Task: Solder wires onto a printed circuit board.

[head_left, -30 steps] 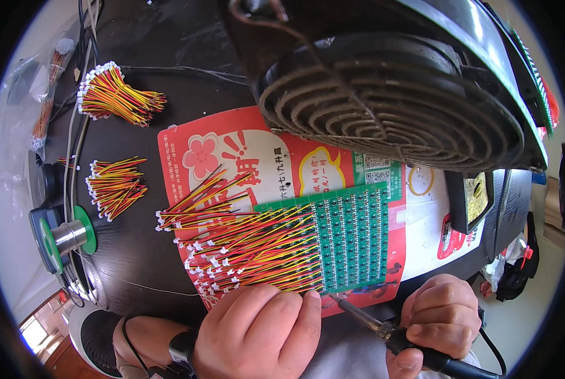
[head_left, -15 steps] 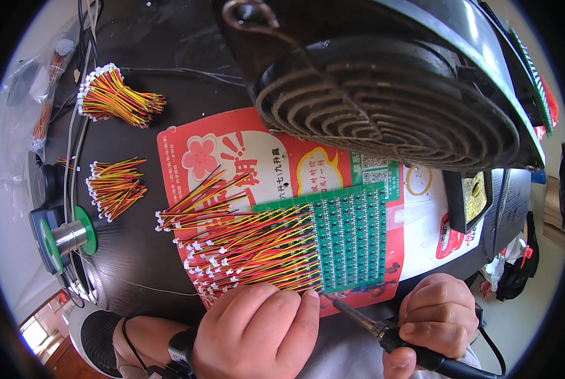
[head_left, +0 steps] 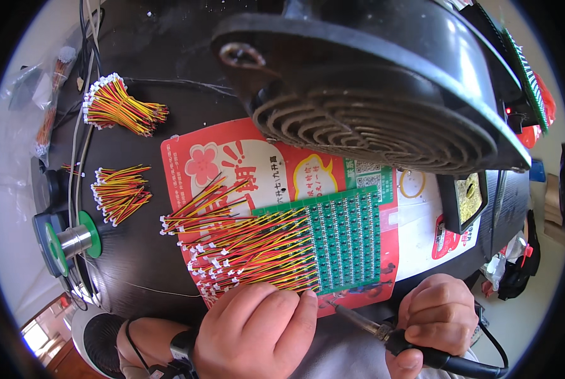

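My left hand point(head_left: 257, 328) is closed at the near edge of the green circuit board panel point(head_left: 345, 243), its thumb and forefinger pressed together by the lowest wires. Whatever it pinches is hidden. A thin strand of solder point(head_left: 162, 292) runs from a spool point(head_left: 77, 241) and disappears by that hand. Red, yellow and black wires point(head_left: 257, 252) with white connectors lie in rows across the panel's left part. My right hand point(head_left: 438, 319) wraps round a soldering iron point(head_left: 396, 341). The iron's tip points at the left fingertips, a little apart from them and from the board's near corner.
A large black fan point(head_left: 383, 120) with a round grille overhangs the back right. Beside it sits a black holder with a yellow tip-cleaning pad point(head_left: 468, 196). A tied wire bundle point(head_left: 124, 107) and a loose wire pile point(head_left: 121, 194) lie left. Printed red card point(head_left: 175, 164) underlies the board.
The iron's tip has drawn slightly back from the board's near corner and the left fingertips. The left hand keeps its place by the wires. The whole view has shifted a little.
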The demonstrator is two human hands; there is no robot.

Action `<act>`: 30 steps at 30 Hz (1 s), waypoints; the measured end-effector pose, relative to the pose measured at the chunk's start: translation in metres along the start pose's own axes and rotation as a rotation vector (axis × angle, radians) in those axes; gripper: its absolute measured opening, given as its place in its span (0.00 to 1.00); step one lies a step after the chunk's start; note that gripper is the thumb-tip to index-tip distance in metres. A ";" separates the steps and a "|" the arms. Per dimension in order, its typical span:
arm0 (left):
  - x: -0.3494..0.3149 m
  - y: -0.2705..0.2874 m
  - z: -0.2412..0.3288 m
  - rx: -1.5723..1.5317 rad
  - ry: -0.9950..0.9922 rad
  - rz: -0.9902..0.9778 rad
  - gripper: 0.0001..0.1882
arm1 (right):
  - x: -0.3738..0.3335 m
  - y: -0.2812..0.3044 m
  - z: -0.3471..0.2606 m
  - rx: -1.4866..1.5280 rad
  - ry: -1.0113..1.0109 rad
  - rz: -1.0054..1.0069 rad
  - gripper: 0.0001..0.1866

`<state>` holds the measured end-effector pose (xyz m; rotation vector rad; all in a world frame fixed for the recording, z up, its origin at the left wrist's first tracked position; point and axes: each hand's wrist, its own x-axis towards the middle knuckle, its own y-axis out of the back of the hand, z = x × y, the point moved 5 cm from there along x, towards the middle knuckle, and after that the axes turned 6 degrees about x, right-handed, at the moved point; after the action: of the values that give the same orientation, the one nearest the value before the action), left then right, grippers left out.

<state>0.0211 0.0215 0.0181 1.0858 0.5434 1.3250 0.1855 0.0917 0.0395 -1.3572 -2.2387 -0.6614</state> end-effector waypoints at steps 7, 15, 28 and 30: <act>0.008 0.000 -0.003 -0.026 -0.009 -0.036 0.11 | -0.028 0.008 0.013 -0.101 -0.003 0.220 0.16; 0.013 0.004 0.003 0.057 -0.061 -0.068 0.11 | -0.023 0.037 0.002 -0.177 0.055 0.327 0.18; 0.027 0.020 -0.018 0.186 0.084 -0.232 0.35 | 0.019 0.058 0.001 -1.038 0.123 0.035 0.19; 0.026 0.021 -0.023 0.174 0.092 -0.263 0.36 | 0.021 0.055 0.008 -0.883 -0.038 -0.088 0.19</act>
<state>-0.0024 0.0503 0.0323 1.0570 0.8529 1.1158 0.2250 0.1333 0.0545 -1.6289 -2.1028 -1.8073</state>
